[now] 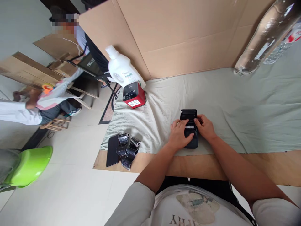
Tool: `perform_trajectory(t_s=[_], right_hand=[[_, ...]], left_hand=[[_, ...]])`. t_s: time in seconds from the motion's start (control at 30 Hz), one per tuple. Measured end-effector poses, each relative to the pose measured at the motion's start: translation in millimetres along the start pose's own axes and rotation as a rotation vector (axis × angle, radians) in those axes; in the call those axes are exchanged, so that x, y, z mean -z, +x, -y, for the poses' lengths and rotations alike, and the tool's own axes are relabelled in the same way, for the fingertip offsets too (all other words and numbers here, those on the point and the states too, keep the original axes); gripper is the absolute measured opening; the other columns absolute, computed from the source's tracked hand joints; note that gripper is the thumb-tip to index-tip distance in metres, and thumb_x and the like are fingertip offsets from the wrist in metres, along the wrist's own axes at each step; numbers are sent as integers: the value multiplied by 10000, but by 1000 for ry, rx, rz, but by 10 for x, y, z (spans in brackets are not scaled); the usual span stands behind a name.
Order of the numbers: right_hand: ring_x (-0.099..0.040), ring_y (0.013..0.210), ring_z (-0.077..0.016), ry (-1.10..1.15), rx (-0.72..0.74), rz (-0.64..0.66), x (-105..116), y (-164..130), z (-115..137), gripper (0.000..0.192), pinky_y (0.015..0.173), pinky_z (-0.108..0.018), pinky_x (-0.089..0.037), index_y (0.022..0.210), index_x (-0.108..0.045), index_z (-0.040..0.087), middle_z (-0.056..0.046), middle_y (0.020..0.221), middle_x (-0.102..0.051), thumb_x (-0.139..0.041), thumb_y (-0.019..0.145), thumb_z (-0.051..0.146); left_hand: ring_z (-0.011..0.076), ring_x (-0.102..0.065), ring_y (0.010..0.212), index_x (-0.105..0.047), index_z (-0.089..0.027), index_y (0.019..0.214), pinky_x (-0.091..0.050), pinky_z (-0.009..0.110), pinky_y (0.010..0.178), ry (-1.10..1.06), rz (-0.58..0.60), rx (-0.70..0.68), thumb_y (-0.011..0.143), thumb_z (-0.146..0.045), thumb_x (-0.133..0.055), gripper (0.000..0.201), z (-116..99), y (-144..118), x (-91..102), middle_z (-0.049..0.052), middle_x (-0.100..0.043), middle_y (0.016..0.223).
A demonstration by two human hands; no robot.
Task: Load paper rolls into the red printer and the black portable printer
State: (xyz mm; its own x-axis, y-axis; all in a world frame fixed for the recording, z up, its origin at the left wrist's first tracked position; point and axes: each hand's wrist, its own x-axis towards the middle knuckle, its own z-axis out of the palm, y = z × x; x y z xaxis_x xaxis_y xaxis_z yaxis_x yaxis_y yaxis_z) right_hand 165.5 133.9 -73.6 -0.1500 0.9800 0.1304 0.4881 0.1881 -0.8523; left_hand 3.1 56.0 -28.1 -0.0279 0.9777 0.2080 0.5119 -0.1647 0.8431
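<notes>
A black handheld receipt printer (193,145) lies on the cloth in front of me, its upper lid swung up and away from the body. A pale strip (189,126) shows in its compartment. My left hand (180,134) reaches over it from the left, fingers across the compartment and thumb lower down, spread apart. My right hand (205,126) grips the right edge near the lid, thumb on the near side and fingers curled. What lies under the left fingers is partly hidden.
Several black-wrapped paper rolls (128,151) lie by a dark flat phone-like slab (113,150). Behind them stand a red-and-black box-shaped printer (134,95) and a white jug (124,69). A cardboard sheet (183,37) borders the back; a wrapped tube (263,37) leans right. Another person sits at left.
</notes>
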Motion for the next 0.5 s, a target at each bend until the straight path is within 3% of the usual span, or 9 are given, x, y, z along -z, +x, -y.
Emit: perform_trajectory(t_s=[0.07, 0.2, 0.3, 0.4, 0.5], right_hand=[[-663, 789, -253, -5, 11, -5, 1, 4, -12, 452, 752, -415, -510, 1002, -622, 211, -94, 870, -731, -448, 870, 607], [-664, 787, -256, -45, 30, -12, 9, 12, -55, 489, 745, -412, -512, 1019, -629, 207, -96, 868, -732, -453, 856, 633], [-665, 784, -256, -74, 26, -20, 11, 22, -101, 507, 743, -413, -512, 1037, -633, 203, -96, 875, -728, -461, 842, 637], [-666, 789, -255, -82, 20, -24, 8, 32, -132, 497, 741, -410, -510, 1041, -640, 206, -95, 883, -727, -474, 834, 626], [-662, 771, -247, -66, 26, -32, 7, 34, -139, 498, 723, -403, -510, 1028, -650, 205, -92, 871, -728, -488, 826, 631]], left_hand=[[381, -415, 1197, -670, -226, 1182, -236, 576, 1100, -2, 7, 30, 718, -260, -740, 470, -28, 25, -60, 124, -692, 1113], [357, -454, 1115, -742, -245, 908, -232, 586, 1100, 9, 26, 28, 781, -225, -672, 147, -32, 120, -111, 98, -706, 875], [312, -521, 1057, -739, -237, 821, -273, 557, 1098, 15, 74, 1, 801, -170, -630, 129, -52, 165, -100, 76, -704, 853], [255, -586, 996, -730, -210, 871, -399, 476, 1022, -145, 28, 61, 830, -181, -612, 128, -78, 144, -41, 69, -704, 926], [205, -628, 920, -698, -177, 909, -483, 395, 908, -429, -28, 173, 858, -279, -626, 135, -69, 32, 144, 71, -697, 955]])
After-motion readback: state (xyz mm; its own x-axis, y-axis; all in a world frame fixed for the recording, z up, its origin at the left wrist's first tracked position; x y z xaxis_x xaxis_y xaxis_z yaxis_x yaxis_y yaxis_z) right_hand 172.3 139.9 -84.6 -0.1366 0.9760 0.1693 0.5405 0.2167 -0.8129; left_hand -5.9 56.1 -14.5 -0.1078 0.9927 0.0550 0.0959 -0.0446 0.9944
